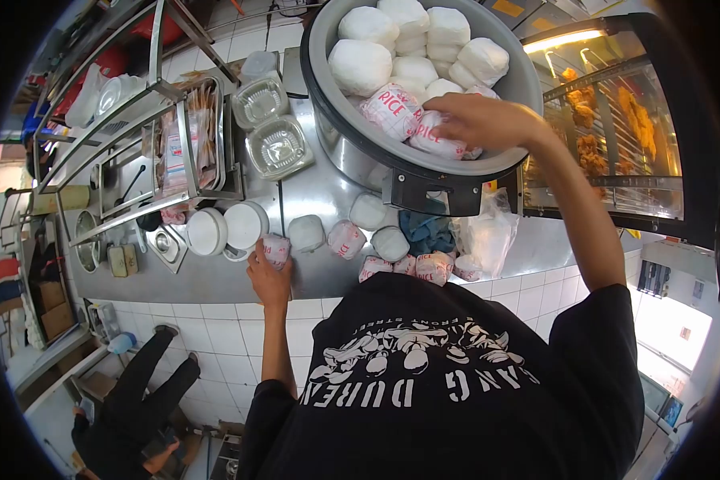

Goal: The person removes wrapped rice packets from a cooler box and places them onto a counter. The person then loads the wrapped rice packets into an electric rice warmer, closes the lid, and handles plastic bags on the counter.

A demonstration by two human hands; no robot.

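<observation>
Over a large round grey pot (318, 76), my right hand (488, 120) reaches in from the right, its fingers on a wrapped bundle (436, 138) printed RICE. Plain white bundles (368, 64) and another printed one (391, 110) lie inside the pot. On the steel counter (216, 280), my left hand (269, 280) has its fingers round a small printed bundle (276, 250), beside two stacked-lid white tubs (246, 226). Several more wrapped bundles (346, 239) stand on the counter between my left hand and a blue cloth (426, 232).
Clear plastic boxes (280, 147) sit left of the pot, near a metal rack (160, 88). A lit glass cabinet (608, 112) with hanging food stands at right. Plastic bags (488, 236) lie below the pot. Another person (128, 408) is at lower left.
</observation>
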